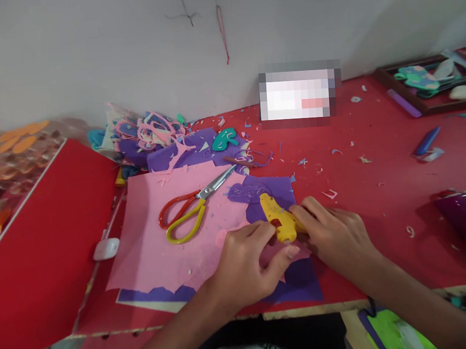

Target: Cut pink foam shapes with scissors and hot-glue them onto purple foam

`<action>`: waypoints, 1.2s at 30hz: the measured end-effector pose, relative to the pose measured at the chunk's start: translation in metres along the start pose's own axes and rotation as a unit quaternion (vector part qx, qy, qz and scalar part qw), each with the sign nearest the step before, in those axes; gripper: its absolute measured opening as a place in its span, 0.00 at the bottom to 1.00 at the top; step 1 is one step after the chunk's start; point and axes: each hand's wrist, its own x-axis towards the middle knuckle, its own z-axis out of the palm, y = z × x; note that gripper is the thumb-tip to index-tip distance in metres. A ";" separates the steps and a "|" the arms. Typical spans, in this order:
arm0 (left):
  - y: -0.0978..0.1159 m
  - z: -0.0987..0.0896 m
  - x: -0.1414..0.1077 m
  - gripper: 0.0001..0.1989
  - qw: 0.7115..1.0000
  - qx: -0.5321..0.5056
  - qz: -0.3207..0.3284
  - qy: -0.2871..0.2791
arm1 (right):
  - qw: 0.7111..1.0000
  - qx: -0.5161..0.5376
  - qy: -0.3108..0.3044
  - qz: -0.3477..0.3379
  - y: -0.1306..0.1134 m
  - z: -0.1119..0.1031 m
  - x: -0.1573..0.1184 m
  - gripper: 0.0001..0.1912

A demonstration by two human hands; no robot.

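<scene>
A yellow glue gun (280, 219) is held over the foam sheets near the table's front edge. My right hand (331, 229) is wrapped round its handle from the right. At its rear end is my left hand (248, 260), with thumb and fingers curled by the gun's body; a small clear piece shows near the thumb. Under the hands lie a pink foam sheet (143, 253) and purple foam (302, 281). Scissors (202, 195) with one red and one yellow handle rest on the pink sheet, left of the gun. A dark purple cut shape (248, 193) lies just beyond its nozzle.
Foam scraps (151, 129) are heaped at the back left. A red board (51, 243) stands at the left. Behind is a blurred-out screen (297, 97). On the right are a dark tray (422, 111), a blue pen (427, 141) and a purple device (462, 213).
</scene>
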 end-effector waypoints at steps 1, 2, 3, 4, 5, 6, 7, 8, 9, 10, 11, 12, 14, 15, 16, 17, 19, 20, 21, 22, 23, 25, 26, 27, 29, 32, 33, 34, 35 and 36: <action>0.001 0.000 0.000 0.12 1.000 -0.002 0.002 0.003 | 1.000 -0.007 0.000 -0.001 0.000 0.000 0.000 0.13; 0.001 0.001 0.000 0.11 1.000 -0.004 0.003 0.004 | 1.000 -0.011 0.001 -0.003 0.000 -0.001 -0.001 0.13; 0.002 0.001 0.000 0.11 1.000 -0.006 0.003 0.004 | 1.000 -0.015 0.003 -0.007 0.000 -0.001 -0.001 0.13; 0.002 0.001 0.000 0.11 1.000 -0.007 0.002 0.004 | 1.000 -0.018 0.006 -0.010 0.001 -0.002 -0.001 0.14; 0.003 0.001 0.001 0.12 1.000 -0.009 0.000 0.005 | 1.000 -0.022 0.008 -0.013 0.001 -0.002 -0.002 0.14; 0.004 0.002 0.001 0.12 1.000 -0.011 -0.002 0.006 | 0.999 -0.026 0.011 -0.015 0.001 -0.003 -0.002 0.15; 0.004 0.002 0.001 0.12 1.000 -0.012 -0.003 0.008 | 0.999 -0.031 0.012 -0.017 0.001 -0.004 -0.002 0.15; 0.005 0.003 0.001 0.13 1.000 -0.015 -0.004 0.009 | 0.999 -0.036 0.013 -0.018 0.001 -0.005 -0.002 0.16; 0.006 0.003 0.001 0.13 1.000 -0.017 -0.004 0.011 | 0.999 -0.039 0.013 -0.019 0.001 -0.006 -0.003 0.16; 0.007 0.004 0.002 0.13 1.000 -0.020 -0.004 0.013 | 0.999 -0.043 0.013 -0.018 0.001 -0.007 -0.003 0.16; 0.008 0.004 0.002 0.14 1.000 -0.024 -0.003 0.016 | 0.999 -0.045 0.012 -0.017 0.001 -0.007 -0.004 0.16; 0.009 0.005 0.002 0.14 0.999 -0.028 -0.003 0.019 | 0.999 -0.046 0.012 -0.016 0.001 -0.007 -0.005 0.16; 0.010 0.005 0.001 0.15 0.999 -0.035 -0.003 0.025 | 0.999 -0.045 0.010 -0.016 0.000 -0.008 -0.007 0.17; 0.011 0.005 0.000 0.15 0.999 -0.037 -0.003 0.027 | 0.999 -0.045 0.010 -0.016 -0.001 -0.008 -0.008 0.17; 0.011 0.005 -0.001 0.16 0.999 -0.039 -0.003 0.027 | 0.999 -0.043 0.008 -0.015 -0.001 -0.008 -0.009 0.17; 0.011 0.005 -0.002 0.15 0.999 -0.040 -0.003 0.026 | 0.999 -0.040 0.006 -0.016 -0.002 -0.009 -0.009 0.17; 0.011 0.004 -0.005 0.15 0.999 -0.042 -0.005 0.024 | 0.999 -0.032 0.000 -0.017 -0.004 -0.009 -0.010 0.16; 0.011 0.003 -0.007 0.15 0.999 -0.042 -0.006 0.022 | 0.999 -0.030 -0.002 -0.019 -0.006 -0.009 -0.011 0.16; 0.011 0.002 -0.008 0.15 0.999 -0.042 -0.009 0.020 | 0.999 -0.028 -0.003 -0.021 -0.007 -0.009 -0.010 0.16; 0.010 0.001 -0.010 0.15 0.999 -0.040 -0.012 0.018 | 0.999 -0.029 -0.002 -0.023 -0.008 -0.010 -0.010 0.16; 0.010 0.001 -0.011 0.15 0.999 -0.038 -0.013 0.018 | 0.999 -0.031 0.001 -0.025 -0.010 -0.010 -0.009 0.16; 0.009 -0.001 -0.013 0.15 0.999 -0.038 -0.015 0.021 | 0.999 -0.036 0.006 -0.027 -0.012 -0.010 -0.007 0.17; 0.009 -0.002 -0.013 0.15 0.999 -0.040 -0.016 0.023 | 0.999 -0.036 0.005 -0.028 -0.013 -0.009 -0.005 0.17; 0.008 -0.002 -0.014 0.14 0.999 -0.042 -0.018 0.025 | 0.999 -0.036 0.003 -0.028 -0.014 -0.009 -0.004 0.17; 0.006 -0.003 -0.016 0.14 0.998 -0.044 -0.023 0.032 | 0.999 -0.035 -0.004 -0.029 -0.016 -0.008 -0.002 0.16; 0.001 -0.005 -0.019 0.13 0.998 -0.038 -0.027 0.041 | 0.999 -0.028 -0.012 -0.036 -0.019 -0.006 0.002 0.15; 0.000 -0.006 -0.021 0.13 0.998 -0.036 -0.028 0.043 | 0.999 -0.027 -0.016 -0.038 -0.020 -0.005 0.003 0.15; -0.002 -0.006 -0.022 0.13 0.998 -0.033 -0.030 0.043 | 0.999 -0.026 -0.019 -0.040 -0.021 -0.005 0.005 0.14; -0.003 -0.007 -0.023 0.13 0.998 -0.032 -0.032 0.043 | 0.999 -0.028 -0.020 -0.042 -0.022 -0.004 0.006 0.14; -0.005 -0.008 -0.024 0.13 0.998 -0.032 -0.033 0.045 | 0.998 -0.030 -0.019 -0.045 -0.023 -0.004 0.008 0.15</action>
